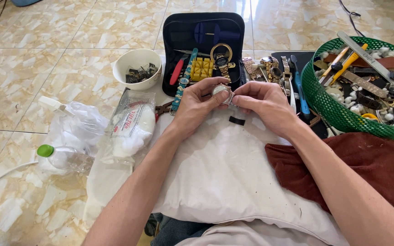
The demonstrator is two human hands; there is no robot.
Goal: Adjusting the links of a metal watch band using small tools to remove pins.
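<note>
Now watch (220, 89) pinched btwn left hand (196, 107) & right hand (261, 101).

Floor (69, 59) glossy marbled tile; cloth (215, 168) matt white fabric; basket (329, 109) green plastic mesh; watch (221, 89) probably polished metal.

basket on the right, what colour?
Green mesh basket, full of watch parts and tools; clearest in the head view.

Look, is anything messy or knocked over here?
Yes. The clear bottle with a green cap lies on its side on the tiled floor. Both hands hold a small watch neatly.
</note>
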